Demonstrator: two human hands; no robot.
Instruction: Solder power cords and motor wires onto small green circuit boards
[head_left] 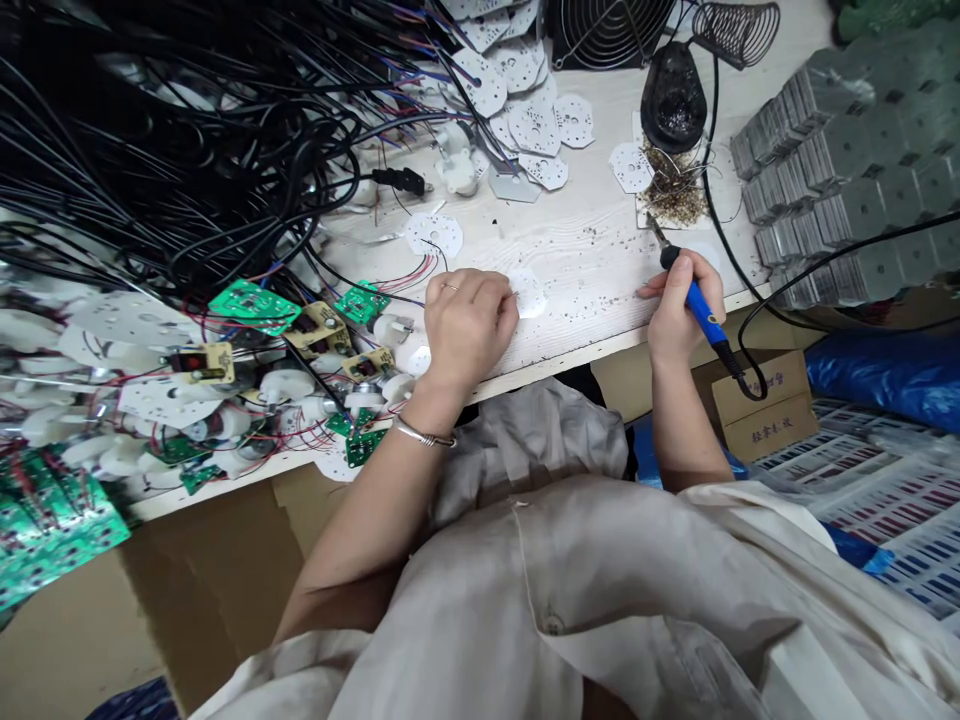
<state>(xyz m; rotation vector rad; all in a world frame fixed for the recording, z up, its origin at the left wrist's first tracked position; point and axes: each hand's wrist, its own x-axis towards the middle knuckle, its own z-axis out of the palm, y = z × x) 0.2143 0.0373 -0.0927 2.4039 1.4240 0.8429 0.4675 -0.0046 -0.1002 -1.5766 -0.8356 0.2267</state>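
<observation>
My left hand (466,325) rests knuckles up on the white workbench (592,250), fingers curled over the edge of a small white round board (529,292). My right hand (679,305) grips a blue-handled soldering iron (697,305) like a pen, its metal tip pointing up and to the left, away from the board. The iron's black cord (750,375) loops off the bench edge to the right. Another white round board (433,235) with red and black wires lies just beyond my left hand.
A thick tangle of black cables (187,130) fills the left of the bench, with green circuit boards (251,305) and white motors beneath. Several white round boards (525,110) are piled at the back. A soldering iron stand (673,95), a fan (607,30) and stacked metal plates (847,170) sit right.
</observation>
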